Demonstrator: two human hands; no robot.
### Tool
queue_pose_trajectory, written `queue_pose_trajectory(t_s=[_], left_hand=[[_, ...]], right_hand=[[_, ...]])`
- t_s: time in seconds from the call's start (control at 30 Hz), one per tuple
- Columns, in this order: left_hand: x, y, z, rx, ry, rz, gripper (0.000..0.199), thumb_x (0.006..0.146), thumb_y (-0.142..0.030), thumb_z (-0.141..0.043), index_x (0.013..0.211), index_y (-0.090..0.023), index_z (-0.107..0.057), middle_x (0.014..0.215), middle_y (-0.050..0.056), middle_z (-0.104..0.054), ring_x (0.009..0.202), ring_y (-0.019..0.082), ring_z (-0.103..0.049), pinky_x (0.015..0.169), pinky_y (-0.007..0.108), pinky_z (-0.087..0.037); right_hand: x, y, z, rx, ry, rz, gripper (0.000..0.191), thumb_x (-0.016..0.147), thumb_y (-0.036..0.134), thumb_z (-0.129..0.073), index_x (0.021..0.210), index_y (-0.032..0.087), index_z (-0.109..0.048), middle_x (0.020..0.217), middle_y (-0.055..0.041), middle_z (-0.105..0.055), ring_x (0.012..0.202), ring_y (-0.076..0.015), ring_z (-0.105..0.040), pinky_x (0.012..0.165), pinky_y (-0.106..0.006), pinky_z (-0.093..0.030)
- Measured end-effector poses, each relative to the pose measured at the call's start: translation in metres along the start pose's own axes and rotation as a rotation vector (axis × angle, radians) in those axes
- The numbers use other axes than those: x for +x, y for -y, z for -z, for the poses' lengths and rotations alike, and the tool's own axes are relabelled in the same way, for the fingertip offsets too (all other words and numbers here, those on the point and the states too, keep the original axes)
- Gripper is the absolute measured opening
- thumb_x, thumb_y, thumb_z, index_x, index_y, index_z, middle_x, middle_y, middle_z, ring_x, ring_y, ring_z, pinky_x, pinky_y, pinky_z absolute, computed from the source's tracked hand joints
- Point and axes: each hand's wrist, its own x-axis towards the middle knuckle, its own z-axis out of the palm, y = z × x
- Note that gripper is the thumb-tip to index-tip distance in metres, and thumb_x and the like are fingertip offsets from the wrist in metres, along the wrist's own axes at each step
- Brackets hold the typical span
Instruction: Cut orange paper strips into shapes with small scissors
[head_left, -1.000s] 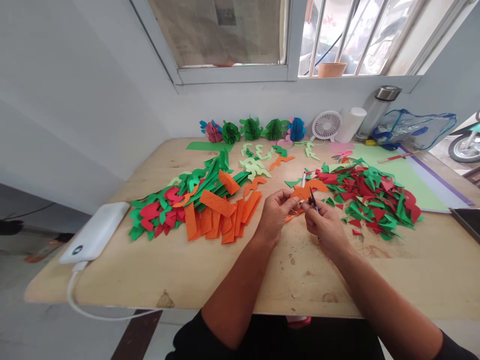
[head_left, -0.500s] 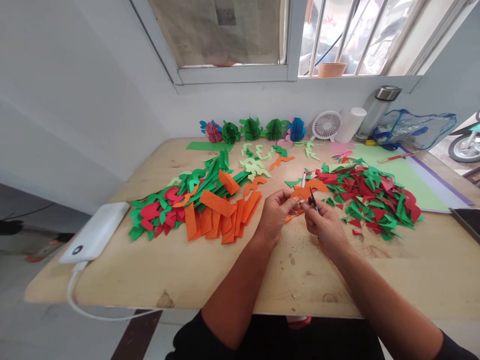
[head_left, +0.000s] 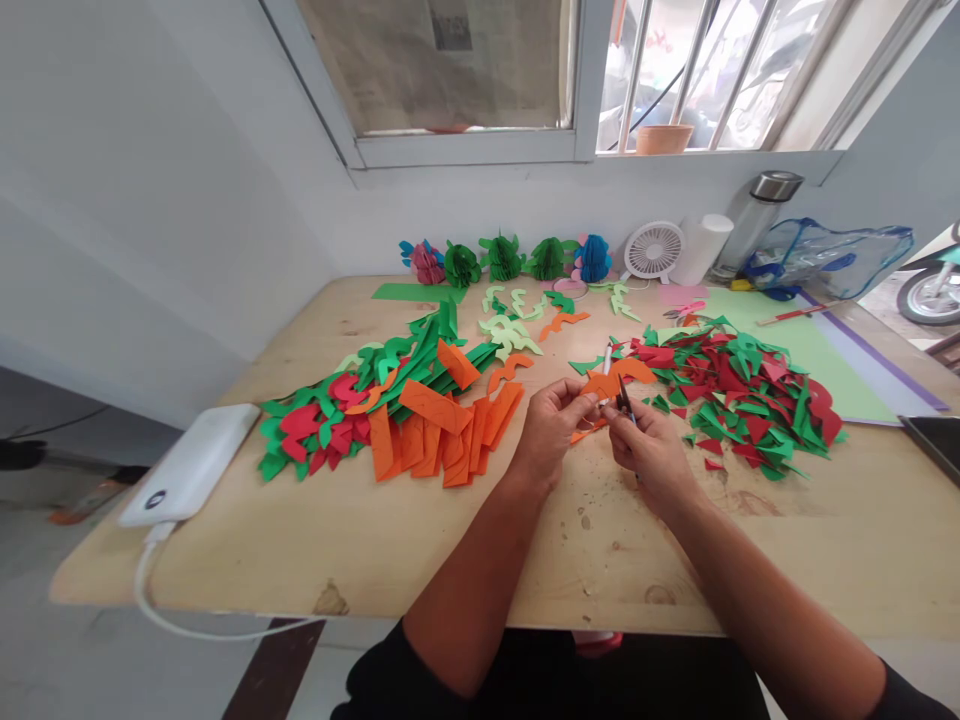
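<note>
My left hand (head_left: 556,420) pinches a small orange paper piece (head_left: 602,385) between thumb and fingers, its wavy edge upward. Close beside it, my right hand (head_left: 649,440) is closed around a pair of scissors (head_left: 625,398), whose dark blades point up at the orange paper. The scissors' handles are mostly hidden in the fingers. Behind the hands a white pen (head_left: 607,355) lies on the table, and another orange paper strip (head_left: 637,371) rests near the blade tips. Left of my left hand sit several folded orange paper pieces (head_left: 450,440).
A heap of red and green paper scraps (head_left: 739,390) spreads on the right. Cut green and red shapes (head_left: 322,420) lie at left, near a white power bank (head_left: 191,465). Along the wall stand paper honeycomb figures (head_left: 502,258), a small fan (head_left: 654,250) and a bottle (head_left: 757,225).
</note>
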Motion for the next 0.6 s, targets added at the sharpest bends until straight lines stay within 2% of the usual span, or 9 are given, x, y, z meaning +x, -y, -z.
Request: queue_pose_trajectory(t_s=[0.6], left_hand=[[0.0007,0.0009,0.0002,0.004,-0.001,0.007,0.018,0.063,-0.031,-0.068,0.066,-0.016,-0.059,0.060,-0.001,-0.057,0.058,0.009,-0.050,0.062,0.024,-0.041]], right_hand=[[0.0007,-0.0004,0.0000,-0.014,0.000,0.007,0.037,0.068,0.045,-0.072,0.064,0.021,-0.044,0.045,0.0107,-0.031,0.039,-0.0040,-0.018,0.037,-0.020,-0.011]])
